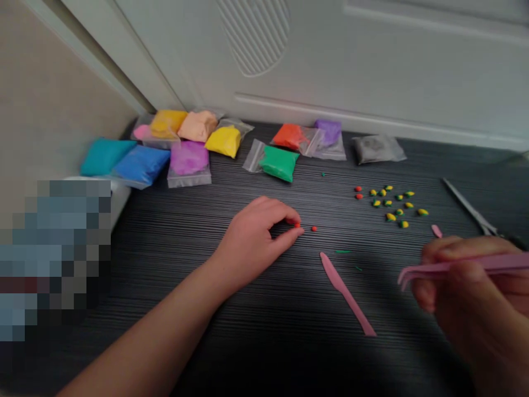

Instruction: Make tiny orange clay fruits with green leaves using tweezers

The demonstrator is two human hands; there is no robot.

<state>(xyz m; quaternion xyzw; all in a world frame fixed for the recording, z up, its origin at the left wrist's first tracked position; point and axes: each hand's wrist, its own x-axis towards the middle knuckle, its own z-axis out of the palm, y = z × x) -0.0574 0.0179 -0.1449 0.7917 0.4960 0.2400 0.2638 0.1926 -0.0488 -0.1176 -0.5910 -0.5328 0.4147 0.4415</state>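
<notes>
My left hand [262, 231] rests low over the dark table, thumb and fingertip pinched on a small red clay ball [297, 225]. Just right of those fingertips lies another red clay ball [314, 229]. At the right, my right hand [467, 292] is closed around pink tweezers [446, 270], whose bent tips point left with a narrow gap between them. A pink plastic clay knife [345, 295] lies between the hands. Above it are a thin green clay strand [343, 251] and a shorter green bit [359, 268].
Several yellow-and-green clay pieces [387, 203] and two red balls [359, 196] sit at the right, near scissors [471, 207] and a small pink piece [437, 231]. Bagged clay, including a green pack [279, 163] and a blue pack [142, 165], lines the back before a pale panel [372, 71].
</notes>
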